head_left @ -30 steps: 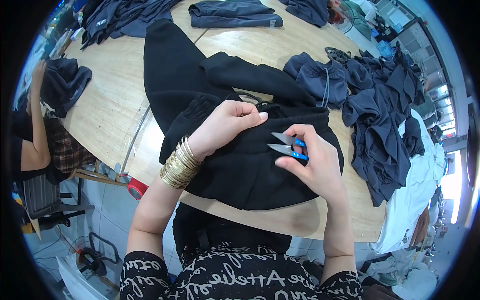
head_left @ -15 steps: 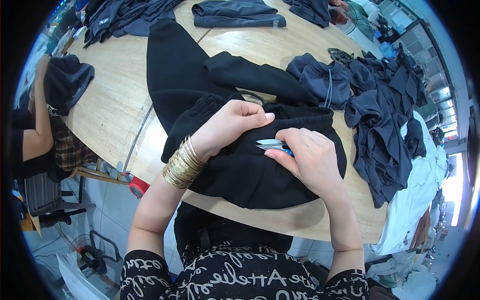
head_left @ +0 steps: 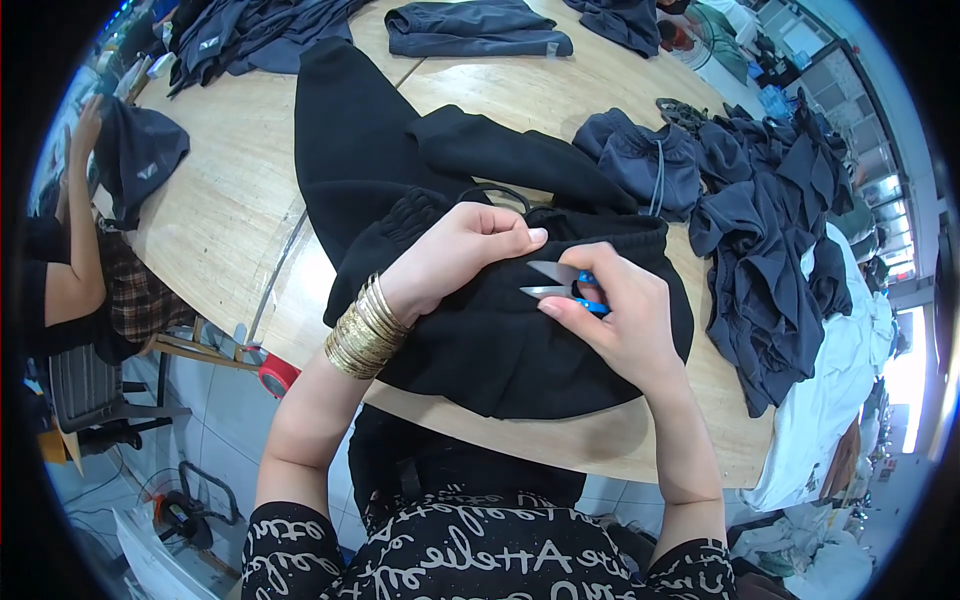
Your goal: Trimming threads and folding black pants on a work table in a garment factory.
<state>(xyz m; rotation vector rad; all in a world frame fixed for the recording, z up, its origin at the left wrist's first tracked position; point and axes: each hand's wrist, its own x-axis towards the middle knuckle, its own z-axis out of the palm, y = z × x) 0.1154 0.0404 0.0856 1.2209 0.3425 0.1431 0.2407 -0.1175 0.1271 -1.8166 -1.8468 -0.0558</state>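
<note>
Left hand pinches the black garment between thumb and fingers; right hand grips blue-handled snips, blades parted.

I'd call this a garment workshop, going by what the head camera sends me. A broad, pale wooden bench carries clothing in quantity: a dark pile at its far left, a folded garment at its far edge and a large loose heap along its right edge, with white fabric just beside it. A black garment lies at the near edge, below blue-handled snips held in the right hand. By the left edge I see a co-worker's arm beside a grey garment, and a chair on the tiled floor.
</note>
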